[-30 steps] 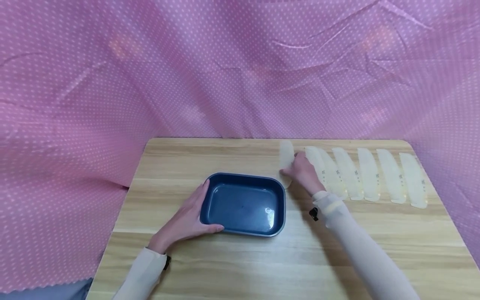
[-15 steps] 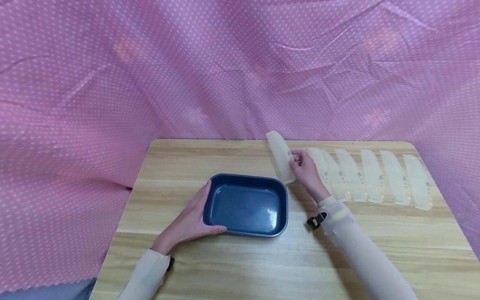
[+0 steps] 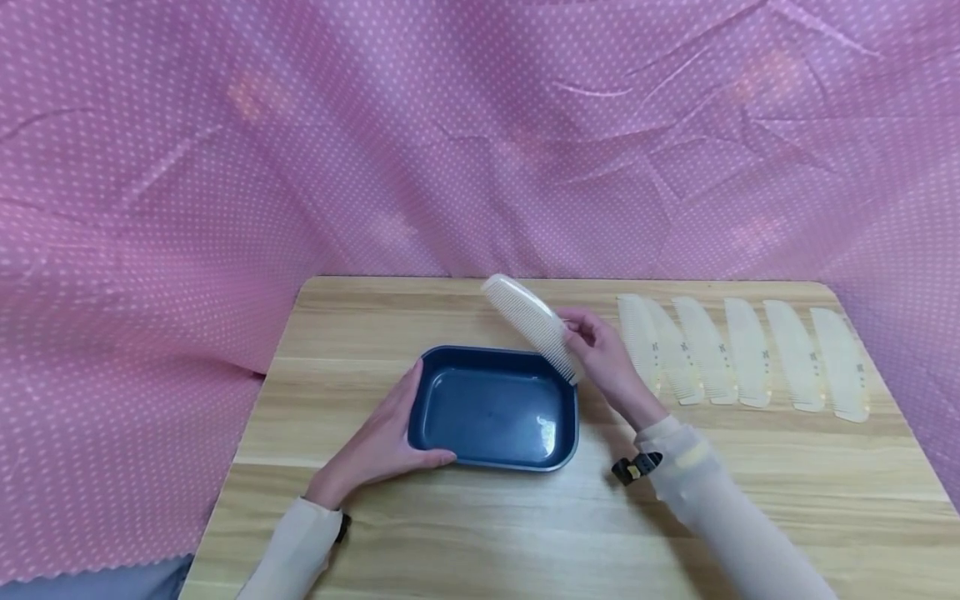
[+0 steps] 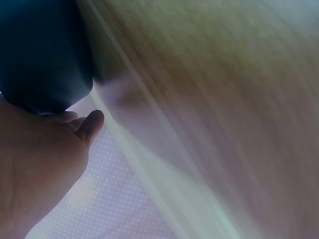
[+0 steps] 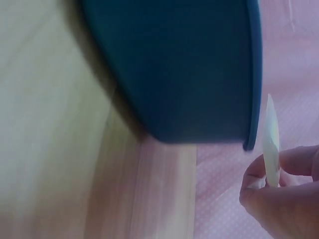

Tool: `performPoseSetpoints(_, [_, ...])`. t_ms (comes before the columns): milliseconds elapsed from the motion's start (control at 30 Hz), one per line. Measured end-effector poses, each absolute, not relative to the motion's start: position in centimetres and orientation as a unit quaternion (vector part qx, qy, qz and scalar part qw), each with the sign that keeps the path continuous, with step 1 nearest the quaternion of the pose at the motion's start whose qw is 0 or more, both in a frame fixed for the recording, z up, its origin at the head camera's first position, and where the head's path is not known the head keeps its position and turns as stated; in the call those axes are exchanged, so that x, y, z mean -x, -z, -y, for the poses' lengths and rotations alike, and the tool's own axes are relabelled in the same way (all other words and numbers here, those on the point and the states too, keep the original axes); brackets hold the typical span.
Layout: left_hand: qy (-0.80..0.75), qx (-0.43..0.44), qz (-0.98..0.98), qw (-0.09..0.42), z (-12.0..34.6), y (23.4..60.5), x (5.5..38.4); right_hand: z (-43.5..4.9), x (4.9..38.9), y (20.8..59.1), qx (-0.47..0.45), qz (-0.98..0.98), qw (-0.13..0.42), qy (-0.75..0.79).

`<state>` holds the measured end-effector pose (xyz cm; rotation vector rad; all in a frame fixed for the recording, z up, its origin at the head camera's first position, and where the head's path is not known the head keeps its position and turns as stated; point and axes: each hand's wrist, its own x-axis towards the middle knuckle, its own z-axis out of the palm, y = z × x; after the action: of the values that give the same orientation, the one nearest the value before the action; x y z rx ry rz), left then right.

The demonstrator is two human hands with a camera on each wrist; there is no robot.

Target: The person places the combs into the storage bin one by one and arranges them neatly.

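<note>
My right grip [image 3: 606, 358] was closed on a pale comb [image 3: 532, 321], thumb and fingers pinching it near its lower right end. From there the comb reached toward the upper left of the head view, its long axis slanting past the upper right corner of the blue tray [image 3: 491, 408], teeth turned to the lower left. The right wrist view showed a gap between comb and tray rim. My left grip [image 3: 375, 433], farther from the comb, rested at the tray's left side with fingers straight. Six more combs [image 3: 750, 354] lay on the counter [image 3: 480, 533], right of the frame's centre.
</note>
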<state>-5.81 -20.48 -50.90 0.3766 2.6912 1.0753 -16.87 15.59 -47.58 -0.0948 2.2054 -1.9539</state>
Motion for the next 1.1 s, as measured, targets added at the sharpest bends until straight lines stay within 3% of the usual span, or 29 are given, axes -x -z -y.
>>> performPoseSetpoints(467, [-0.379,-0.118,-0.911,0.111,20.3,51.1,5.7,-13.5,14.2,48.0,0.181,-0.794,0.077,0.575])
performPoseSetpoints(1100, [-0.397,-0.090,-0.903,0.135,20.4,51.5,5.7,-11.6,13.3,48.0,0.290,-0.831,0.136,0.456])
